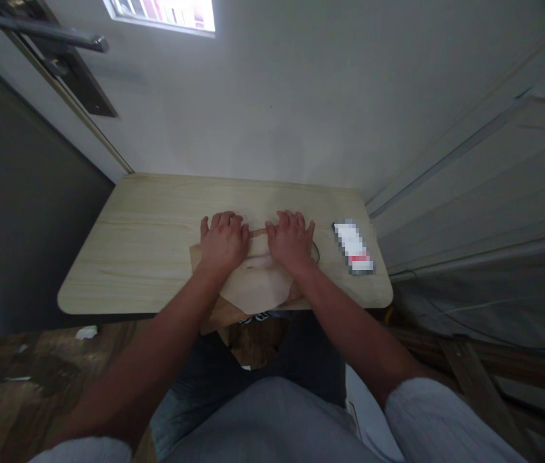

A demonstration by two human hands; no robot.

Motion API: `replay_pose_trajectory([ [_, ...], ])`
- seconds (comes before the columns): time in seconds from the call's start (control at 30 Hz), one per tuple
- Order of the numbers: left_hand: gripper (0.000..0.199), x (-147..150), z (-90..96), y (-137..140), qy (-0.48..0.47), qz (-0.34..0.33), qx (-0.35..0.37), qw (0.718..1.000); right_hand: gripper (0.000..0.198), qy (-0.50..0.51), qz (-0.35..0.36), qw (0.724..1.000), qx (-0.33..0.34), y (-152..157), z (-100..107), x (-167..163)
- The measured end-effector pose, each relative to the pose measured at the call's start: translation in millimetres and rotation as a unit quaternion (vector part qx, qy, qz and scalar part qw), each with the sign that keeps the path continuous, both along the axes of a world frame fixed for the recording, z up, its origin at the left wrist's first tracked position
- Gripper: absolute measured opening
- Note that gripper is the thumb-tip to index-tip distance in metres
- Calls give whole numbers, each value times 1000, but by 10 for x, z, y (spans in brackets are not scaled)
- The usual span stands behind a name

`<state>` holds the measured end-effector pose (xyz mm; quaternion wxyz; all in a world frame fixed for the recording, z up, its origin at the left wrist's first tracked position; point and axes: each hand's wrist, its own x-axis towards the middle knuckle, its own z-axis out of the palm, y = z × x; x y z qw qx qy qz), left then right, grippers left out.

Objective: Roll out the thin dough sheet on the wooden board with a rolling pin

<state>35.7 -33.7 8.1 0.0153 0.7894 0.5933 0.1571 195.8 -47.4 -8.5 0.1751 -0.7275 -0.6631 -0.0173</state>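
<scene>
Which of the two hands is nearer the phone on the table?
The right hand, pressing the tan paper; the phone lies just beyond it, away from the left hand.

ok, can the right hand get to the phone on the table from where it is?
Probably yes. The right hand lies flat on the paper, and the phone sits just to its right on the same table, with only bare tabletop between them.

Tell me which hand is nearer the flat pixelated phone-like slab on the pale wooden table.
Right. The right hand lies just left of the slab, pressing tan fabric; the left hand rests farther left.
</scene>
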Motion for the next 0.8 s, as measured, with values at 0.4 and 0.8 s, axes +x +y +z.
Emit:
replay_pose_trajectory([
  [0.4, 41, -20, 10, -81, 6, -24, 23, 999, 48, 3, -2, 1000, 2, -67, -4, -14],
  [0.8, 43, -79, -111, -508, 10, 20, 14, 1000, 44, 11, -5, 999, 38, -164, -14, 31],
])
